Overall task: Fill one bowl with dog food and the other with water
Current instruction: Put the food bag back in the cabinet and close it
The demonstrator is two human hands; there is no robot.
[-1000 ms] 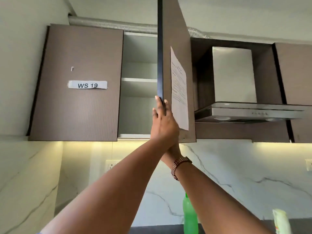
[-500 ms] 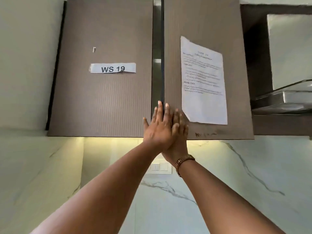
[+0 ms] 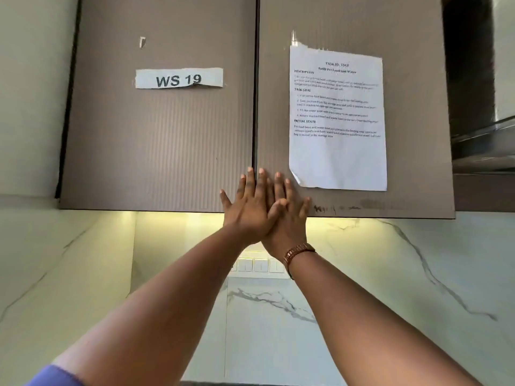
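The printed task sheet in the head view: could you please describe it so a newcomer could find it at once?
Look at the two brown wall cupboard doors above the marble backsplash. The task sheet is the tall white page of small print on the right door, just above the overlapped hands. The left door's only label is a short strip reading WS 19.

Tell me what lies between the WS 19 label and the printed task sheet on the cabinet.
In the head view, bare door surface and the dark vertical seam where the two shut doors meet separate the WS 19 label from the task sheet.
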